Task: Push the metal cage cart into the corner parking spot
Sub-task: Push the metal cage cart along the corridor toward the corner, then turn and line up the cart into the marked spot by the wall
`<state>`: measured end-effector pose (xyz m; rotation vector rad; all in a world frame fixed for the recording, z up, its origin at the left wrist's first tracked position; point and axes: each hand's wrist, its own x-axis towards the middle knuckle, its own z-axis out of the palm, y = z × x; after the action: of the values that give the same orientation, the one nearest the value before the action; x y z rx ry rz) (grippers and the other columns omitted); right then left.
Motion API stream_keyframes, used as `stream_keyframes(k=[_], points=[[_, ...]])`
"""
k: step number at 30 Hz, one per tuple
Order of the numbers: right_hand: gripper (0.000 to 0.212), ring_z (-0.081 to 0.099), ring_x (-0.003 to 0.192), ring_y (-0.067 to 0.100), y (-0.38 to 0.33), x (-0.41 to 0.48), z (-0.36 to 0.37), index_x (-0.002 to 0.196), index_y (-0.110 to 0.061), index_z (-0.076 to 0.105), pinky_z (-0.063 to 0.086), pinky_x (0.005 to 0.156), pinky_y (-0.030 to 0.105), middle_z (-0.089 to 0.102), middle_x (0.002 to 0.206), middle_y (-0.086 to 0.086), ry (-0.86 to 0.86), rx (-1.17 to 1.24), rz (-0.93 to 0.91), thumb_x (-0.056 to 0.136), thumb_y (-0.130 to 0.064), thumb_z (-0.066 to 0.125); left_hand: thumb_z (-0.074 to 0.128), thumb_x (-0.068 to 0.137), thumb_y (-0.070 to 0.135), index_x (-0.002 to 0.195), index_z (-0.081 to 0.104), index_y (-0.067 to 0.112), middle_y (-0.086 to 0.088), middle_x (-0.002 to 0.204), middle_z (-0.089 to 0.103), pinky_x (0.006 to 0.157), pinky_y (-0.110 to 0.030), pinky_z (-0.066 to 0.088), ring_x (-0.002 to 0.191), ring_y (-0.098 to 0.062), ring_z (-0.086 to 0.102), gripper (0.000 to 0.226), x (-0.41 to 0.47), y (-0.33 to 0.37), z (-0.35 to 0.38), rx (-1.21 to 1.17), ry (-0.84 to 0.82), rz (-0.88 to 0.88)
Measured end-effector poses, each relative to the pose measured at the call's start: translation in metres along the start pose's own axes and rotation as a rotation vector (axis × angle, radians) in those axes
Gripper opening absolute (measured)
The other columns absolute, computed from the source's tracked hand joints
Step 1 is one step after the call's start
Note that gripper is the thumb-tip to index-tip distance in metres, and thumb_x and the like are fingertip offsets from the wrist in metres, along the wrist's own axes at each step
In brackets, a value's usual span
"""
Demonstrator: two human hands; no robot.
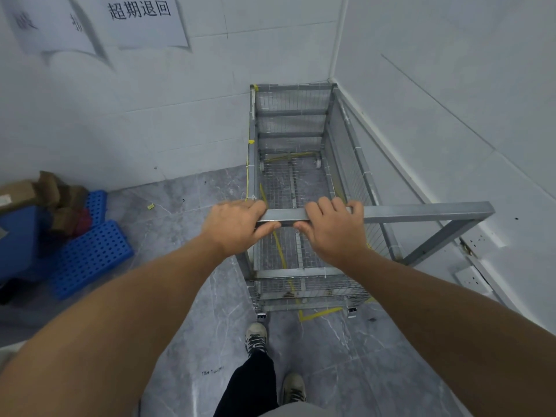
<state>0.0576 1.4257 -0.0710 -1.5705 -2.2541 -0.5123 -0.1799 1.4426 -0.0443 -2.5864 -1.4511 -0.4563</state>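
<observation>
Metal cage cart (pixel 301 182), far end in the wall corner at 12 o'clock over yellow floor tape (pixel 319 313); left hand (pixel 233 225) and right hand (pixel 332 228) clenched on its top rail, best pushed evenly, straight.

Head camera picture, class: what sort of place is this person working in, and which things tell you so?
Probably a warehouse or stockroom returns corner: an empty metal cage cart on castors, paper signs on the wall, yellow floor tape, and blue plastic pallets with cardboard boxes.

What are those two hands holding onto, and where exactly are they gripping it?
Both the left hand and the right hand grip the metal cage cart by its near top rail, side by side, fingers curled over it.
</observation>
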Motion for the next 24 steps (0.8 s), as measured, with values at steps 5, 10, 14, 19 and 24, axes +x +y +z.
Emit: stream_keyframes(k=[5, 10, 14, 19, 24], points=[[0.049, 0.052, 0.077, 0.027, -0.0004, -0.0003, -0.0015, 0.093, -0.017, 0.056, 0.033, 0.079, 0.045, 0.058, 0.086, 0.003, -0.018, -0.012, 0.009, 0.101, -0.059, 0.033, 0.032, 0.089, 0.067, 0.082, 0.054, 0.02, 0.003, 0.068, 0.06, 0.05, -0.028, 0.034, 0.056, -0.021, 0.056, 0.052, -0.0001, 0.0, 0.0021, -0.012, 0.002, -0.001], [0.048, 0.052, 0.079, 0.026, 0.0006, -0.001, -0.002, 0.095, -0.017, 0.056, 0.033, 0.08, 0.045, 0.058, 0.087, 0.002, -0.029, 0.033, 0.015, 0.1, -0.059, 0.034, 0.037, 0.089, 0.064, 0.081, 0.052, 0.021, 0.003, 0.064, 0.058, 0.047, -0.027, 0.034, 0.052, -0.02, 0.055, 0.047, 0.0009, -0.0009, 0.0031, 0.003, 0.037, 0.029], [0.049, 0.053, 0.078, 0.026, 0.0006, -0.0001, -0.0046, 0.096, -0.017, 0.058, 0.033, 0.078, 0.043, 0.059, 0.086, 0.002, -0.047, 0.042, 0.023, 0.099, -0.06, 0.035, 0.035, 0.089, 0.066, 0.079, 0.051, 0.021, 0.004, 0.06, 0.055, 0.043, -0.026, 0.039, 0.047, -0.02, 0.052, 0.049, 0.0024, -0.0026, 0.0034, -0.002, 0.031, 0.045], [0.055, 0.056, 0.08, 0.028, 0.0038, 0.0001, -0.0033, 0.102, -0.014, 0.061, 0.04, 0.076, 0.041, 0.061, 0.088, 0.004, -0.081, 0.06, 0.032, 0.099, -0.062, 0.034, 0.031, 0.089, 0.069, 0.078, 0.047, 0.022, 0.003, 0.06, 0.056, 0.043, -0.029, 0.043, 0.046, -0.021, 0.05, 0.05, 0.0041, -0.0056, 0.0058, 0.004, 0.01, 0.052], [0.057, 0.058, 0.08, 0.028, 0.0031, 0.0006, -0.0056, 0.099, -0.014, 0.062, 0.04, 0.078, 0.041, 0.062, 0.087, 0.004, -0.073, 0.085, 0.054, 0.097, -0.064, 0.036, 0.026, 0.088, 0.07, 0.081, 0.048, 0.024, 0.004, 0.066, 0.058, 0.047, -0.032, 0.046, 0.053, -0.022, 0.055, 0.052, 0.0036, -0.007, 0.0034, -0.048, -0.042, 0.03]])
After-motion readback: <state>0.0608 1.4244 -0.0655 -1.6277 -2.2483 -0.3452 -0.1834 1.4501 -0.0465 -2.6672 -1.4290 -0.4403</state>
